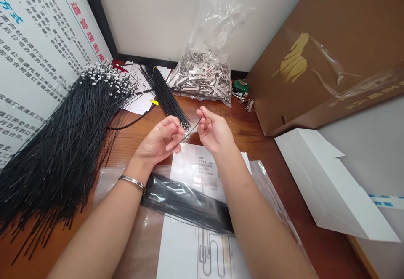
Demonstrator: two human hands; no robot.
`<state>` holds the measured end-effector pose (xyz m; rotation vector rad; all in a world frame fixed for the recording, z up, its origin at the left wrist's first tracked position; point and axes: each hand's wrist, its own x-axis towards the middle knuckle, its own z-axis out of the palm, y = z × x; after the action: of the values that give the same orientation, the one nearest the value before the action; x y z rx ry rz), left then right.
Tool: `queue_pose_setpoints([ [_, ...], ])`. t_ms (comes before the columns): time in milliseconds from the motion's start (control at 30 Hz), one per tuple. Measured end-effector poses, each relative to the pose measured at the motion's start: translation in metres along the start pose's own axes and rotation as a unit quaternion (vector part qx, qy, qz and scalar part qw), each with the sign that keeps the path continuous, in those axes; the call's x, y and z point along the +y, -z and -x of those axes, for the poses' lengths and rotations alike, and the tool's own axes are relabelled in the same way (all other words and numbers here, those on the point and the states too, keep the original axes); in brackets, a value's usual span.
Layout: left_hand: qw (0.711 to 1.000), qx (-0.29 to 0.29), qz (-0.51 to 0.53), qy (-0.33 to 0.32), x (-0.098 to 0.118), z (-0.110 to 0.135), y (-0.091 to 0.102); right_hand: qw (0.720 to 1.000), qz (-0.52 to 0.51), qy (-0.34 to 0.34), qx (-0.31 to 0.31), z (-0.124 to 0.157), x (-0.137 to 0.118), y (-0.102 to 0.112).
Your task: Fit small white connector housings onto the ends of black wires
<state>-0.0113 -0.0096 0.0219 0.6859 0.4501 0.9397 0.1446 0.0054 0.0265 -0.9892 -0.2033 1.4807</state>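
A thin dark wire (pixel 193 130) stretches between my two hands in front of the table's middle. My left hand (pixel 162 140), with a metal bracelet on its wrist, pinches the lower end. Thumb and forefinger of my right hand (pixel 214 129) close on the upper end. Just behind the hands lies a bundle of black wires (pixel 167 96) with small metal ends. Below them, a clear plastic bag (pixel 186 199) of long black wires rests on a printed drawing sheet (pixel 179 245).
A large heap of black wires with white connectors (pixel 63 144) fills the left side. At the back stands a clear bag of metal pieces (pixel 202 77), beside a green tape measure (pixel 240 86). A brown box (pixel 315 51) and a white carton (pixel 328 182) stand on the right.
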Motion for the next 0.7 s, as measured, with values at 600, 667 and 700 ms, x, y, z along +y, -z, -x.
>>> queue_pose_setpoints([
  [600,0.986,0.117,-0.117,-0.025,-0.011,-0.011,0.002,0.974,0.217,0.026,-0.065,0.008,0.012,-0.003],
  [667,0.969,0.181,-0.157,-0.061,-0.015,-0.014,0.001,0.969,0.229,0.023,-0.085,0.008,0.013,-0.002],
  [700,0.961,0.191,-0.187,-0.074,-0.018,-0.015,0.001,0.968,0.234,0.024,-0.088,0.008,0.013,-0.002],
])
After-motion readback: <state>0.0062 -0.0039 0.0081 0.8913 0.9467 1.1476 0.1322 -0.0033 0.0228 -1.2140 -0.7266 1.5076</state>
